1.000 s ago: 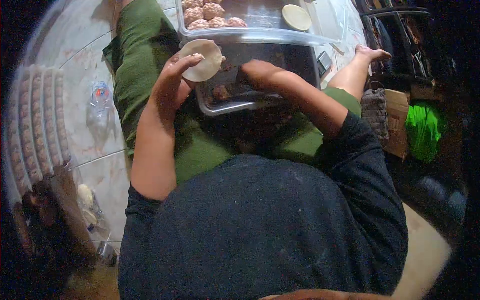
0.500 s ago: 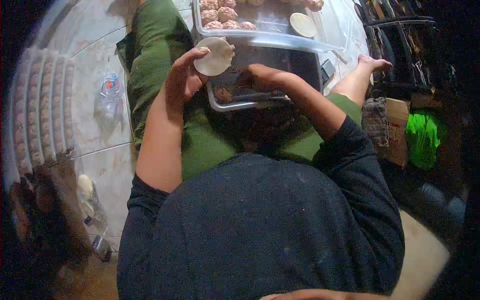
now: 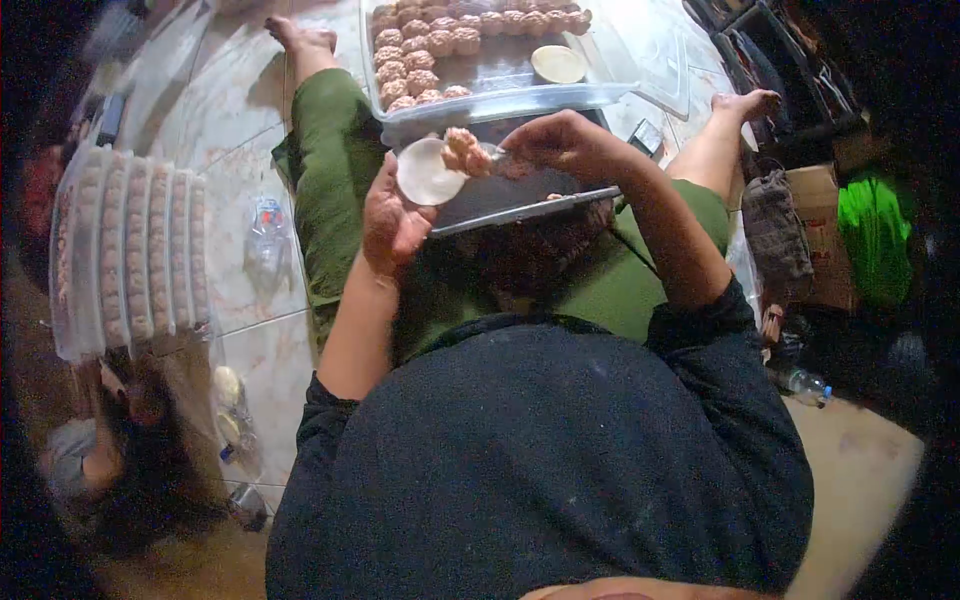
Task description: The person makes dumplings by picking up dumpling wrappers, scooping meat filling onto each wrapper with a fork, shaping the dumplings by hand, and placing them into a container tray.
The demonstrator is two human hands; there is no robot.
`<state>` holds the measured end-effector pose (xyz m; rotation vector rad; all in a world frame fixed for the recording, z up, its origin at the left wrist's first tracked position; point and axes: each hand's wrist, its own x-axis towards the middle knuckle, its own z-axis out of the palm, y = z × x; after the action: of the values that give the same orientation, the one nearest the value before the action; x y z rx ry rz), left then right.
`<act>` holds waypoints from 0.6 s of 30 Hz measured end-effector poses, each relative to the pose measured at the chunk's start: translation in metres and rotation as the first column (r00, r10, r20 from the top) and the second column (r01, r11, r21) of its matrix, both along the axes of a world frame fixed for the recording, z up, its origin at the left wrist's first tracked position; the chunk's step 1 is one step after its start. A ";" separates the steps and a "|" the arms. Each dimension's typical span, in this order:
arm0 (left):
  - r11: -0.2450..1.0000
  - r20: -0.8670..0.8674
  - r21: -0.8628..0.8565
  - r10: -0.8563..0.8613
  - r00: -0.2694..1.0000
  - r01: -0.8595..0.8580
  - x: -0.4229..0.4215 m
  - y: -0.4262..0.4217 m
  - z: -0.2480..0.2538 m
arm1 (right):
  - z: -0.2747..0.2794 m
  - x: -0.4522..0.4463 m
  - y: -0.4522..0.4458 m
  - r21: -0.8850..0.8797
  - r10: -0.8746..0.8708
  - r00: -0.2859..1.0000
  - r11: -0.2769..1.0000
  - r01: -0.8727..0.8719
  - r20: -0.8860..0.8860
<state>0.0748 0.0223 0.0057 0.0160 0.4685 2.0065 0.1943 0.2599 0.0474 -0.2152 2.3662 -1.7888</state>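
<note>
My left hand (image 3: 398,220) holds up a round, pale dumpling wrapper (image 3: 428,178), its thumb along the near edge. In my right hand (image 3: 560,142) is a spoon (image 3: 497,153), mostly covered by the fingers. A lump of pinkish minced filling (image 3: 465,152) sits at the spoon's end, over the wrapper's right edge; whether it touches the wrapper I cannot tell. Below both hands, a clear plastic tub (image 3: 530,212) stands between my legs. Past it, a clear tray (image 3: 500,98) bears rows of filled dumplings (image 3: 420,60) and a round pale stack of wrappers (image 3: 558,65).
Stacked clear trays of dumplings (image 3: 140,250) stand on the left. A plastic bottle (image 3: 267,232) and a bag of pale wrappers (image 3: 230,395) lie on the tiled floor. To the right are a cardboard box (image 3: 815,235) and a bright green bag (image 3: 873,235).
My right hand has risen out of the tub, bringing a spoonful of filling to the wrapper. The left hand still holds the wrapper. The camera view has shifted, showing more of the far tray.
</note>
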 end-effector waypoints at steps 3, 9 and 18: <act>0.995 0.061 0.096 -0.023 0.998 0.017 0.031 0.017 0.024 | 0.033 0.020 -0.026 0.118 -0.247 0.966 0.960 0.254 -0.071; 0.829 0.146 0.551 -0.211 0.967 0.097 0.058 0.032 0.053 | 0.036 0.053 -0.073 0.347 -0.328 0.765 0.744 0.571 -0.554; 0.977 0.152 0.209 0.017 0.988 -0.049 0.042 0.024 0.020 | 0.060 0.072 -0.065 0.651 -0.276 0.874 0.585 0.483 -0.400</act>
<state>0.1166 0.0465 0.0261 -0.0109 0.1583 2.0652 0.2667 0.1950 0.1071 0.2184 3.3085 -0.7495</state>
